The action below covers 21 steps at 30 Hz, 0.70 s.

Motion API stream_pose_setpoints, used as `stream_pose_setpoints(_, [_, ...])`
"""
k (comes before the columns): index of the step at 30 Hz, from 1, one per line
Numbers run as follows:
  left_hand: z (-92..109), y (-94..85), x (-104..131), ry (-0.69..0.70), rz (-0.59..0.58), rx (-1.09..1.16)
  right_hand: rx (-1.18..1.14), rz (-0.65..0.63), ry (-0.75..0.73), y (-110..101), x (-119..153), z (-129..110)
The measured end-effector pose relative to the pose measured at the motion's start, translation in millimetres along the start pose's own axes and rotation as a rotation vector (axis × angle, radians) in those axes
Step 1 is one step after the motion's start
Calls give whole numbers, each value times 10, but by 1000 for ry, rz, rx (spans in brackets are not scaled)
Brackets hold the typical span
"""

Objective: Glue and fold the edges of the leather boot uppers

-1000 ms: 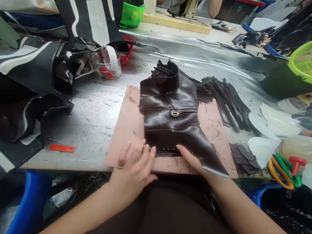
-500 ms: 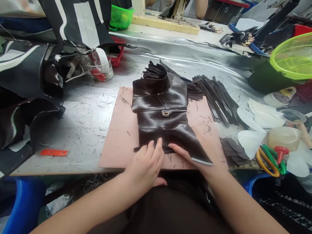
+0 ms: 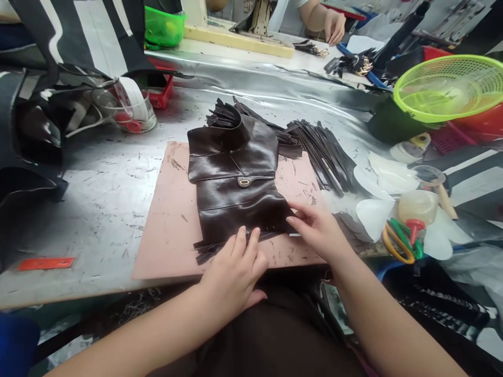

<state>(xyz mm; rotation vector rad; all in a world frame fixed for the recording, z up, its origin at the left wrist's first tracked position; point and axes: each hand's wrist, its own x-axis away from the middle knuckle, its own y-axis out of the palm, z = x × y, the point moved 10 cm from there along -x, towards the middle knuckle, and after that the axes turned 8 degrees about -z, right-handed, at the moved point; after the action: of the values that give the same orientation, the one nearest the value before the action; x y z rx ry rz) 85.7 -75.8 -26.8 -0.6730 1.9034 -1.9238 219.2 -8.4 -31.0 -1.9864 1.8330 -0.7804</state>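
A dark brown, glossy leather piece (image 3: 239, 209) with a small metal buckle (image 3: 244, 183) lies on a pink board (image 3: 157, 225). Its upper part curls over, with dark strips (image 3: 222, 114) poking out behind the curl. My left hand (image 3: 236, 267) rests palm down at the piece's near edge, fingers apart, over thin dark strips (image 3: 208, 248) that stick out to the left. My right hand (image 3: 318, 228) pinches the right corner of the leather between thumb and fingers.
A pile of dark strips (image 3: 322, 154) lies behind the board. White pieces, a glue bottle (image 3: 417, 209) and scissors (image 3: 398, 241) are on the right, below a green basket (image 3: 448, 89). An orange strip (image 3: 46, 263) lies left. Another person's hand (image 3: 334, 26) shows at the back.
The view has shifted, so the table appears further left. My right hand has come from under the leather's right flap to its corner, which is now folded in. Another person's hand has come into view.
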Motion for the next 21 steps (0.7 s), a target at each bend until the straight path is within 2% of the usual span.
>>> stream_pose_setpoints(4, [5, -31, -72, 28, 16, 34, -151, -79, 94, 60, -122, 170])
stream_pose_setpoints(7, [-18, -48, -138, 29, 6, 51, -175, -99, 114, 77, -157, 210])
stream_pose_setpoints(16, [1, -82, -364, 74, -54, 50, -97, -39, 88, 48, -249, 251])
stream_pose_setpoints(21, [39, -109, -466, 138, 13, 59, -77, -20, 91, -41, -185, 235])
